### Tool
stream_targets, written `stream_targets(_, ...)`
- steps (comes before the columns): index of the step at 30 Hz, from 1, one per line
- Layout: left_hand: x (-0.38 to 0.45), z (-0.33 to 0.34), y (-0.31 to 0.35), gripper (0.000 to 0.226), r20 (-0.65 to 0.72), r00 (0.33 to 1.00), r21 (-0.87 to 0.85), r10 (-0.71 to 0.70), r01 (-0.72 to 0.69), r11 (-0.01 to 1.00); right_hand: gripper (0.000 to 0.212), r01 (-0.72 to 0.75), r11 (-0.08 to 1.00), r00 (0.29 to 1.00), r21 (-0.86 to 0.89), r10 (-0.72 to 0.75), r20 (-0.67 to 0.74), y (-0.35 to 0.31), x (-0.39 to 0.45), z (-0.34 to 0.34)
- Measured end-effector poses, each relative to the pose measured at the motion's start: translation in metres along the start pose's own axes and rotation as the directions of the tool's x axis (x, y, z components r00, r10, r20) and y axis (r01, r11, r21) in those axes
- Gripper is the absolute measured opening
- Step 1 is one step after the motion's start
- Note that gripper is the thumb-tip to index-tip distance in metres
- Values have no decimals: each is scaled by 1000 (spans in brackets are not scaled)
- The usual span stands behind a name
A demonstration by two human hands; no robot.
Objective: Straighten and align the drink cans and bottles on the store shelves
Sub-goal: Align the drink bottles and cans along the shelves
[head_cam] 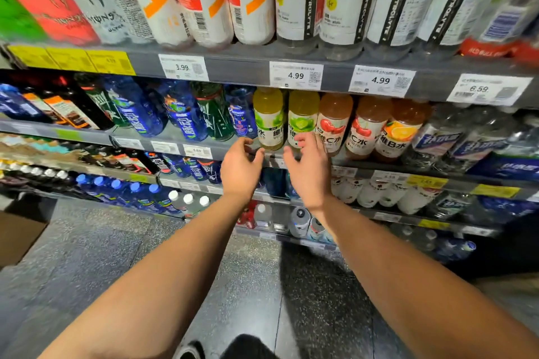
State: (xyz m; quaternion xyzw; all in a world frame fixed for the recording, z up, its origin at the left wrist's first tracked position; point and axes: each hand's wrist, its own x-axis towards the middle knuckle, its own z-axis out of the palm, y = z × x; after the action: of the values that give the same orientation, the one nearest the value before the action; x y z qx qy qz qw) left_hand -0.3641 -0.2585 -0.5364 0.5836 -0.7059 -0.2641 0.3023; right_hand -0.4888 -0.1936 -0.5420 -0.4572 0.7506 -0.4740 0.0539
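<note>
Both hands were open and empty: the left hand (241, 165) at seven o'clock, the right hand (308, 165) at five o'clock of the yellow-green plastic lime-label bottle (269, 118). Gripping its lower body and turning the label forward seemed best.

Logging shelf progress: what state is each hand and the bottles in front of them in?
Left hand: open, empty, fingers curled near the shelf edge.
Right hand: open, empty.
Yellow-green bottles: upright, labels forward.
Red-label bottles: upright.
Orange-label bottle: upright.
Blue bottles: leaning in this wide-angle view.
</note>
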Motion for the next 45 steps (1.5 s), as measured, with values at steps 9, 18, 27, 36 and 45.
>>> stream_targets(9,62,-73,-86,35,20,996,-208,82,-76,975,34,-80,992,994,93,73,76,-82,-1,114)
stream_targets(18,121,-118,-152,34,6,959,-331,282,-264,906,59,-279,956,954,86,286,-88,-130,10,183)
stream_targets(27,156,-125,-137,48,137,975,-322,173,-121,939,68,-271,962,957,-22,267,-111,-138,24,201)
stream_targets(36,176,-109,-99,78,96,995,-190,3,16,982,55,-321,944,935,70,328,-133,-133,49,205)
stream_targets(45,168,-124,-138,56,-111,990,-498,-90,23,867,28,-85,996,979,38,91,-181,-148,29,207)
